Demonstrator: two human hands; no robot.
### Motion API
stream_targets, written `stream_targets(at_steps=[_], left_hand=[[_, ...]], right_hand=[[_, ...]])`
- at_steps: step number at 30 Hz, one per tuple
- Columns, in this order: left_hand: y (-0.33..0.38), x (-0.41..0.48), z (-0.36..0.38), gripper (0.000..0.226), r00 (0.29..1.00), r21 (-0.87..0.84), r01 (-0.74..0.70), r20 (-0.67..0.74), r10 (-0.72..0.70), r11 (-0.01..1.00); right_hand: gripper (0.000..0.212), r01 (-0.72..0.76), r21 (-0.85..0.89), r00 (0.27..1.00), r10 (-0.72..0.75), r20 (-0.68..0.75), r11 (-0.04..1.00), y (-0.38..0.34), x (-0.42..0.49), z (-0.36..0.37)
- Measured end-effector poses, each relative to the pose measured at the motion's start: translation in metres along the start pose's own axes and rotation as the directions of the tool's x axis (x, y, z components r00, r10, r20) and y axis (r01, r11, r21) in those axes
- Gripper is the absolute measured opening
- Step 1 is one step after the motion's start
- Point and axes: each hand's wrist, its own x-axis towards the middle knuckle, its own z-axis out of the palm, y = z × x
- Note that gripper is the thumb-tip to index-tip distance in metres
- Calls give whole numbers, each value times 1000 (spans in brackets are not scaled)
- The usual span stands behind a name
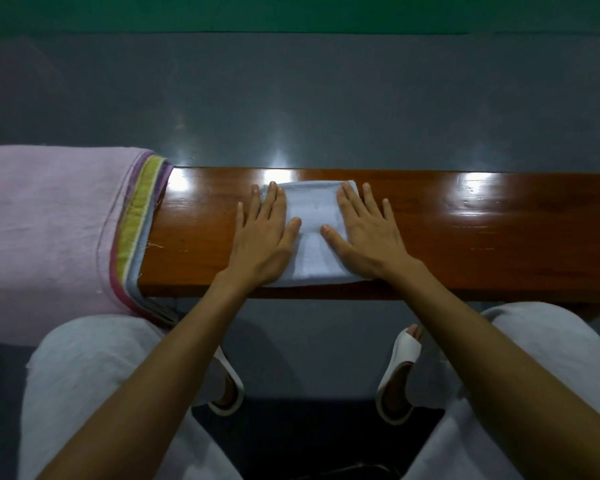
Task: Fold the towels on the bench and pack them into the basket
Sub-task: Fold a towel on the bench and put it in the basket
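Note:
A small pale blue towel [311, 216] lies folded into a narrow rectangle across the middle of the glossy wooden bench [482, 233]. My left hand [265, 233] lies flat on the towel's left edge, fingers straight and spread. My right hand [364, 230] presses flat on its right edge in the same way. A large pink towel [49, 230] with green, purple and blue stripes along its edge drapes over the bench's left end. No basket is in view.
The bench stands on a grey floor [326, 98], with a green strip along the far edge. My knees in light trousers and my feet in white sandals [400, 372] are below the bench's near edge.

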Motion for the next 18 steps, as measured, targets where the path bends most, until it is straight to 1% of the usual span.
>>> stream_targets(at_steps=[2,4,5,6,7,8,9,11,15,16,18], left_hand=[[0,-7,-6,65,990,-91,-98,-114,88,991],[-2,-17,-15,48,949,-111,-230,-245,198,967],[-3,-22,-20,39,931,-120,-276,-279,234,954],[-6,-27,-23,33,928,-142,-297,-278,250,944],[-10,-33,-25,29,936,-169,-299,-246,253,939],[-15,-39,-26,28,944,-191,-297,-204,258,936],[-20,-44,-25,29,950,-201,-296,-164,266,934],[-29,-54,-22,40,952,-179,-300,-117,282,937],[-32,-68,-21,83,945,-61,-323,-73,319,944],[-33,-70,-20,89,944,-36,-326,-61,324,945],[-35,-74,-21,89,940,-16,-337,-62,336,941]], right_hand=[[82,52,82,997,-47,-56,995,4,-3,-4],[81,147,176,975,-113,-190,973,6,-9,-10],[78,203,216,955,-144,-258,955,6,-14,-12],[74,259,247,933,-175,-316,934,6,-18,-14],[69,306,267,913,-203,-353,914,7,-22,-13],[65,339,281,903,-228,-363,898,8,-27,-13],[64,359,287,902,-252,-350,888,9,-32,-12],[69,381,258,907,-304,-291,888,13,-41,-8],[86,405,90,900,-380,-214,910,19,-50,2],[88,406,70,900,-385,-206,911,20,-51,4],[87,402,72,902,-382,-199,913,20,-55,5]])
